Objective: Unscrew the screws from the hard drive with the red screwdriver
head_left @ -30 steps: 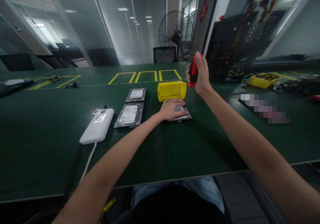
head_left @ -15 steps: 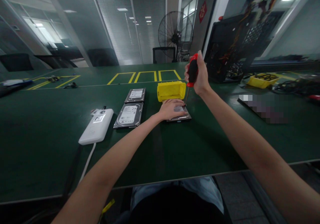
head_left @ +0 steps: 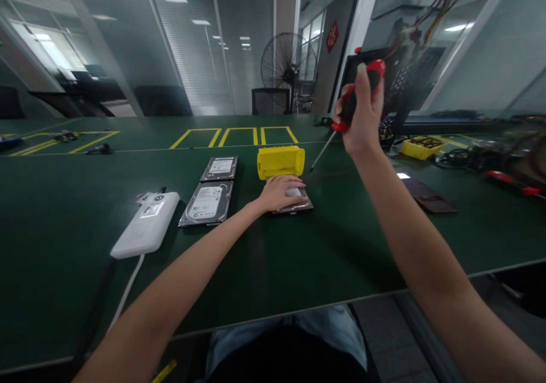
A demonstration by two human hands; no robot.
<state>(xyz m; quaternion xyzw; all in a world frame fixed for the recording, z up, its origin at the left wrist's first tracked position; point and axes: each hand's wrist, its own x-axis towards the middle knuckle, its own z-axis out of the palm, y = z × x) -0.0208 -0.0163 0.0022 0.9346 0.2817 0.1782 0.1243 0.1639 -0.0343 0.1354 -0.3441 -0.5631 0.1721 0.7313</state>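
Observation:
My right hand (head_left: 364, 110) is closed around the red and black handle of a screwdriver (head_left: 348, 107). Its thin shaft slants down to the left, and the tip hangs in the air, apart from the hard drive. My left hand (head_left: 281, 193) lies over a hard drive (head_left: 305, 202) with its fingers stretched out across the top, covering much of it. Just behind that hand stands a yellow plastic bin (head_left: 280, 161) with its opening towards me. Left of the hand, two more hard drives, a nearer one (head_left: 207, 202) and a farther one (head_left: 220, 168), lie label side up.
A white power bank (head_left: 147, 226) with a cable lies at left on the green table (head_left: 273, 269). At right are a dark flat phone-like object (head_left: 429, 192), a yellow tray (head_left: 421, 148), cables and a red-handled tool (head_left: 512, 184). An open computer case (head_left: 398, 75) stands behind my right hand.
My right hand has lifted the screwdriver up and to the right, off the hard drive, and tilted it. My left hand stays on the drive. The whole view has shifted slightly.

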